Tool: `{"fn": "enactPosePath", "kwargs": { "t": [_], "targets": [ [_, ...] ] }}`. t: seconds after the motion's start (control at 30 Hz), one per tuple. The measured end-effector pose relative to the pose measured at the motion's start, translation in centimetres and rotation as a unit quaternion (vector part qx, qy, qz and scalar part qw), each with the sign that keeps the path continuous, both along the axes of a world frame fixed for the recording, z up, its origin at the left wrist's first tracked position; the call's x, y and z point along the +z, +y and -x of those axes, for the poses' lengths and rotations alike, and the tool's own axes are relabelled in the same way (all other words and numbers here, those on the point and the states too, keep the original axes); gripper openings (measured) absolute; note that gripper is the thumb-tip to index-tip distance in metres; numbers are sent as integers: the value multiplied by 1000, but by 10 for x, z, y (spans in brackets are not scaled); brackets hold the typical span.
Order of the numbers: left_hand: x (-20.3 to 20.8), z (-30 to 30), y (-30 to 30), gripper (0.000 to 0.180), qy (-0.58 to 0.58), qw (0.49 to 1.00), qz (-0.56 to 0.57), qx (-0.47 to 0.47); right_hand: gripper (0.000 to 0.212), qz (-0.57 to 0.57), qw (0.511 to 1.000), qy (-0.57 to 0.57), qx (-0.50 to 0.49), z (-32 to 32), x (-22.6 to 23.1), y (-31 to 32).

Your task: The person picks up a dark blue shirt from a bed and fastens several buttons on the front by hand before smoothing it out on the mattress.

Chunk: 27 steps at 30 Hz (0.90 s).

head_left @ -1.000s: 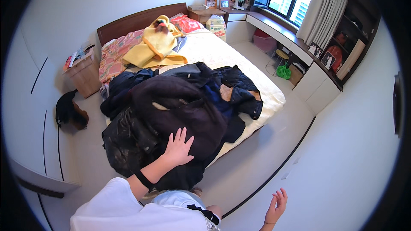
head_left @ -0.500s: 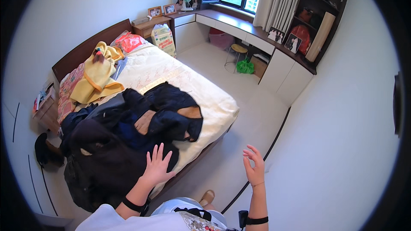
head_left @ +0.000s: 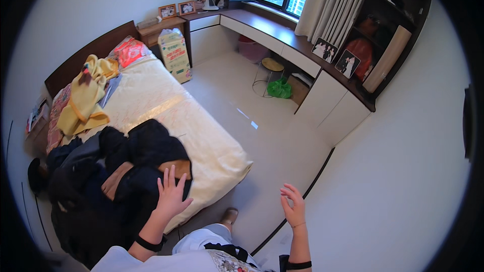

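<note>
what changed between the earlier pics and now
The view has swung right. The left hand has shifted right, from over the dark clothes to by the tan-lined jacket. The right hand has risen further into view. Nothing was visibly gripped or let go. The clothes and yellow cloth lie as before.

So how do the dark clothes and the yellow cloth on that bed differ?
Colour: the dark clothes are mostly black and navy, while the yellow cloth is pale yellow with orange edging.
Size: the dark clothes form a much larger heap than the yellow cloth.
Place: the dark clothes lie in the foreground, the yellow cloth farther back toward the headboard.
Both lie rumpled on the bed.
</note>
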State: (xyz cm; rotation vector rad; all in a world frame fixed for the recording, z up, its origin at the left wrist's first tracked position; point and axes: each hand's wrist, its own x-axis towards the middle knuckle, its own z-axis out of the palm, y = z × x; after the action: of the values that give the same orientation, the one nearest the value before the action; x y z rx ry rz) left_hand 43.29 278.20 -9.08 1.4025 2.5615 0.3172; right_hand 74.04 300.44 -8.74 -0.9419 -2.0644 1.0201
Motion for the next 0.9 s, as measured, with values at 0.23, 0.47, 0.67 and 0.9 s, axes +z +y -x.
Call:
{"fn": "enactPosePath", "kwargs": {
  "t": [0.23, 0.47, 0.67, 0.9],
  "targets": [
    [30, -16, 240, 82, 10, 983, -99, -153, 21, -47, 997, -8, -57, -38, 17, 157],
    [26, -29, 398, 81, -8, 981, -90, -172, 19, 19, 995, 20, -96, -68, -21, 304],
    [9, -45, 498, 84, -22, 995, -40, -87, 19, 27, 998, 20, -57, -76, -5, 460],
    [43, -31, 604, 82, -39, 994, -95, -32, 19, 34, 999, 18, 27, -16, -12, 624]
  ]
}}
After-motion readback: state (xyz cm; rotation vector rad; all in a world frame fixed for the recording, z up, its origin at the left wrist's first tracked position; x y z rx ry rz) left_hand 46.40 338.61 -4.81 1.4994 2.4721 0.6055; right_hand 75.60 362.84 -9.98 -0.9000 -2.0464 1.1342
